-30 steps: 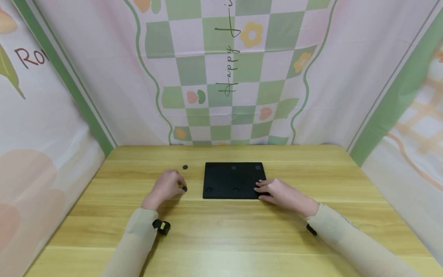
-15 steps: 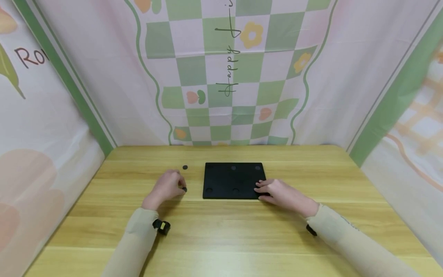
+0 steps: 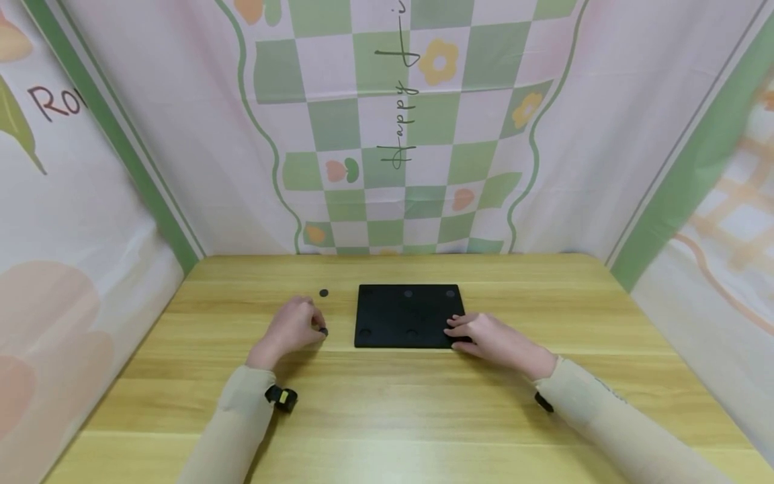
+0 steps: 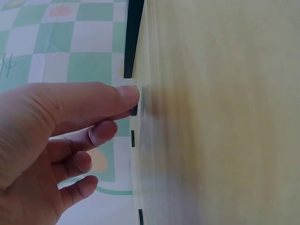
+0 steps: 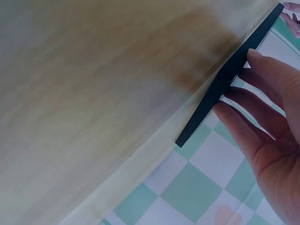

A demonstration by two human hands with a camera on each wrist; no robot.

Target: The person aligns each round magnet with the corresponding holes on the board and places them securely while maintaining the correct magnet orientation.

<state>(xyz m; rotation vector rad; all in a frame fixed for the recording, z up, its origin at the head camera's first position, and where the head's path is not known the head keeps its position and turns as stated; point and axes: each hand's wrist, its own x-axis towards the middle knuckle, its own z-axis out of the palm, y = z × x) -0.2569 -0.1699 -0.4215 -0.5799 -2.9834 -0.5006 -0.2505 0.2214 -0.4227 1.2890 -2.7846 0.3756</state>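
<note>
My left hand [image 3: 291, 327] pinches a small black disc [image 3: 324, 332] between thumb and index finger, close over the table left of a flat black board [image 3: 387, 312]. The left wrist view shows the pinched disc [image 4: 134, 110] on edge beneath the thumb, with the other fingers loosely bent. My right hand [image 3: 492, 339] rests its fingertips on the board's near right corner. In the right wrist view the thumb and fingertips touch the board [image 5: 225, 75] from above. Round recesses show along its near edge, and two greyish discs [image 3: 408, 294] sit along its far edge.
Another small dark disc [image 3: 323, 292] lies on the wooden table [image 3: 387, 417] beyond my left hand. Two more discs [image 4: 132, 138] stand out along the tabletop in the left wrist view. Patterned cloth [image 3: 387, 134] hangs behind the table and at both sides.
</note>
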